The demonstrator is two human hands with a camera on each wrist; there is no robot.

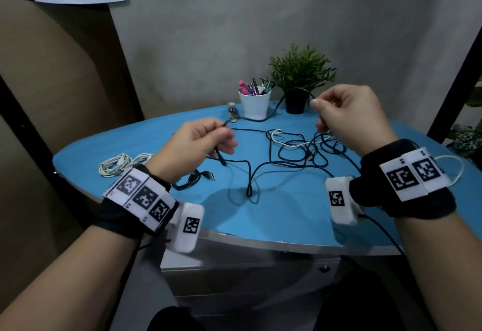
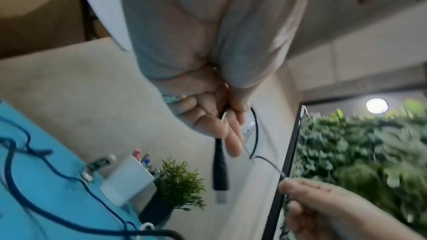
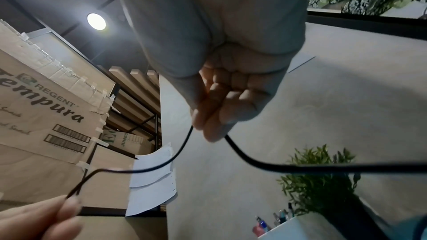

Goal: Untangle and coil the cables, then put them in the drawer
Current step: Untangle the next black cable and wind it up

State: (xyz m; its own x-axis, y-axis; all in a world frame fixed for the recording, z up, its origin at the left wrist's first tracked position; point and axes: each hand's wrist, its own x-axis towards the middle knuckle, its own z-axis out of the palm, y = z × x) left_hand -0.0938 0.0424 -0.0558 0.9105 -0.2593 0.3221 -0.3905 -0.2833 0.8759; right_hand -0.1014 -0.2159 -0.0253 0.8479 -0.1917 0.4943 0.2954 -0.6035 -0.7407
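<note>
A long black cable stretches between both hands above the blue table. My left hand grips it near one end, and its USB plug hangs below the fingers. My right hand, raised near the plant, pinches the same cable further along. A tangle of black and white cables lies on the table under the right hand. One coiled white cable and one coiled black cable lie at the table's left. The drawer unit under the table stands closed.
A white pen cup, a small bottle and a potted plant stand along the table's far edge against the grey wall. Cardboard boxes fill shelving to the left.
</note>
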